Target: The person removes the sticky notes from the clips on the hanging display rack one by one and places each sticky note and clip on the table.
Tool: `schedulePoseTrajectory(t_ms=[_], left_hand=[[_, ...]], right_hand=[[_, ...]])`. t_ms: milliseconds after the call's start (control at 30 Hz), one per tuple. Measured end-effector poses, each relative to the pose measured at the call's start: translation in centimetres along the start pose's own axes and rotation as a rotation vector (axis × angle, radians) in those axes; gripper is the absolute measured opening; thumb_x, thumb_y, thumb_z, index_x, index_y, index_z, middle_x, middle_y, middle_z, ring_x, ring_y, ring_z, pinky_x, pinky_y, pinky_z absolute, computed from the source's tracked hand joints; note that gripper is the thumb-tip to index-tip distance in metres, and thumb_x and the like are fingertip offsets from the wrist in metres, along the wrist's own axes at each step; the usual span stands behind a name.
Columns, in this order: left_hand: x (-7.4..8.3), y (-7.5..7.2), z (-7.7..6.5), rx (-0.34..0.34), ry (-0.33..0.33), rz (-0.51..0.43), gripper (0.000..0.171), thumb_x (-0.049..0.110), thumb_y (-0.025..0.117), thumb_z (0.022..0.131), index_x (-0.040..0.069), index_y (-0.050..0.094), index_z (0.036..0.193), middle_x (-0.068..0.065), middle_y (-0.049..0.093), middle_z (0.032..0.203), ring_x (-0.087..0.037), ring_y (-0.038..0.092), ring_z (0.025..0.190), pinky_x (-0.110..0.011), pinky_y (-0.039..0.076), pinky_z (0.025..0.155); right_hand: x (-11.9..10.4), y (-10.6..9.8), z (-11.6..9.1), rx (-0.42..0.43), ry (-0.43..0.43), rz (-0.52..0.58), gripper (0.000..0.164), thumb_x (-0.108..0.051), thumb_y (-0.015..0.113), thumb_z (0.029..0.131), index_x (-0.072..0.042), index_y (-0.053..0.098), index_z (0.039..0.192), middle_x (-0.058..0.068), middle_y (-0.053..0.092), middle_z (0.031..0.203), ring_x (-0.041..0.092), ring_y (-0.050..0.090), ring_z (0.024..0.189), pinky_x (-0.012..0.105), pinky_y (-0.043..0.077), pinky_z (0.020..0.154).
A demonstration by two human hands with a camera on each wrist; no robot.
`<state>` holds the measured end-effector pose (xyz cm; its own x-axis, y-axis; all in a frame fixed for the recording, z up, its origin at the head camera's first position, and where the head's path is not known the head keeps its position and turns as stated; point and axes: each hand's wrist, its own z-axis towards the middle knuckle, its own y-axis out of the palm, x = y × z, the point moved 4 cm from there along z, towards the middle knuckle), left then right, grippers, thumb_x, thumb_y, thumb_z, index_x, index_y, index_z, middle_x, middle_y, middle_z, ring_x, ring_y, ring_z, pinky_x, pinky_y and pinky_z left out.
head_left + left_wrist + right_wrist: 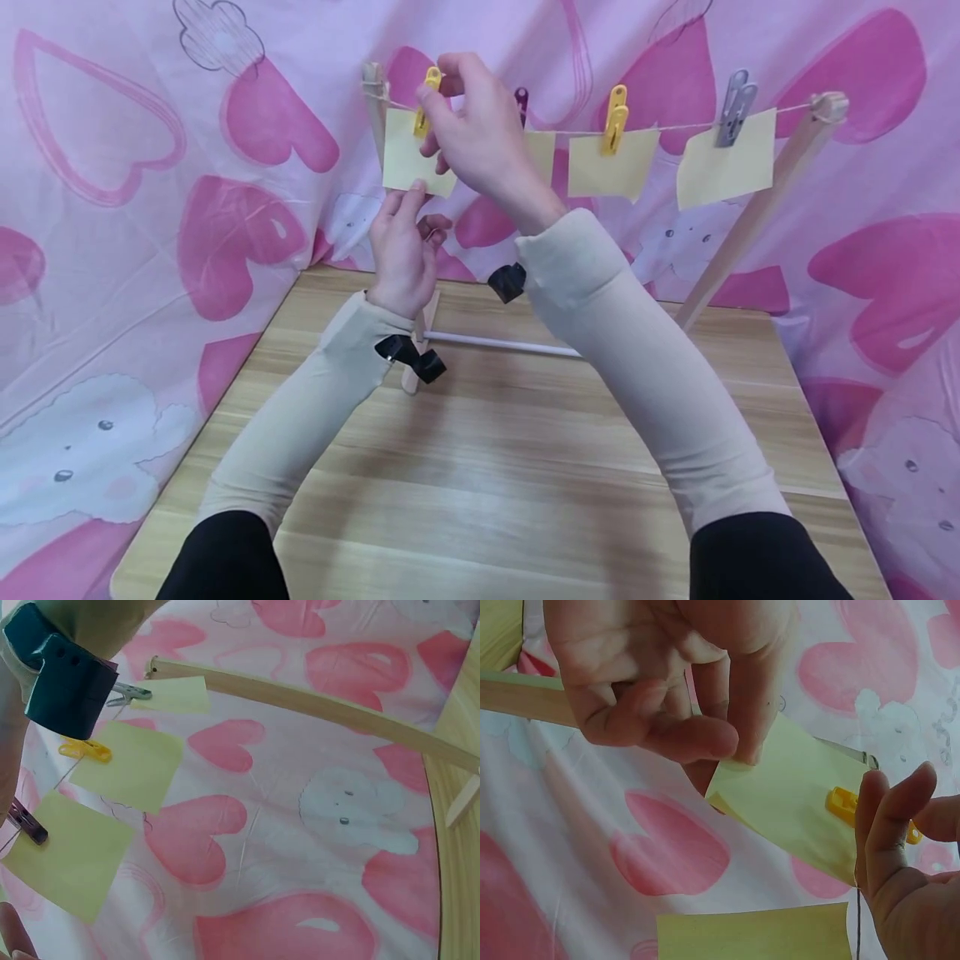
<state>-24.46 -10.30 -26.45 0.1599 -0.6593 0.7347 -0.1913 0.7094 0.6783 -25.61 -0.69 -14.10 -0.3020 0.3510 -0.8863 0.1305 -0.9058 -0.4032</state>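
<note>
My left hand pinches the lower edge of a pale yellow paper note at the left end of a string. A yellow clothespin sits at the note's top edge. My right hand holds that clothespin by its upper end between thumb and fingers. In the right wrist view, the left fingertips overlap one edge of the note, while right-hand fingers partly cover the clothespin. The left wrist view catches only fingertips at its lower left corner.
Along the string hang more notes, held by a dark clothespin, another yellow clothespin and a grey clothespin. Wooden posts, including the right post, carry the string above a wooden table. A white rod runs low between them.
</note>
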Motion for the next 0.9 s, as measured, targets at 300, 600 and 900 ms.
schedulePoseTrajectory(t_ms=[300, 600, 900], left_hand=[[-0.08, -0.25, 0.15, 0.009, 0.002, 0.023, 0.008, 0.017, 0.058, 0.097, 0.011, 0.062, 0.094, -0.002, 0.059, 0.095, -0.015, 0.055, 0.054, -0.021, 0.041, 0.057], [-0.09, -0.48, 0.29, 0.025, 0.015, 0.036, 0.011, 0.017, 0.062, 0.095, 0.011, 0.065, 0.104, 0.0, 0.057, 0.091, -0.013, 0.054, 0.051, -0.02, 0.037, 0.053], [-0.13, -0.57, 0.1, 0.014, 0.036, 0.079, 0.017, 0.02, 0.062, 0.095, 0.01, 0.065, 0.108, 0.0, 0.053, 0.091, -0.013, 0.054, 0.053, -0.02, 0.038, 0.054]], right_hand=[[-0.04, -0.2, 0.17, -0.008, -0.026, -0.008, 0.04, -0.028, 0.052, 0.099, -0.015, 0.046, 0.137, -0.001, 0.054, 0.111, 0.014, 0.062, 0.063, 0.026, 0.054, 0.06], [-0.01, -0.34, 0.18, -0.003, -0.046, -0.083, 0.033, -0.024, 0.055, 0.098, -0.011, 0.052, 0.128, 0.0, 0.057, 0.114, 0.012, 0.061, 0.059, 0.023, 0.049, 0.054], [0.02, -0.37, 0.15, 0.04, -0.114, -0.16, 0.025, -0.021, 0.057, 0.097, -0.009, 0.057, 0.119, 0.003, 0.062, 0.111, 0.012, 0.061, 0.056, 0.022, 0.049, 0.053]])
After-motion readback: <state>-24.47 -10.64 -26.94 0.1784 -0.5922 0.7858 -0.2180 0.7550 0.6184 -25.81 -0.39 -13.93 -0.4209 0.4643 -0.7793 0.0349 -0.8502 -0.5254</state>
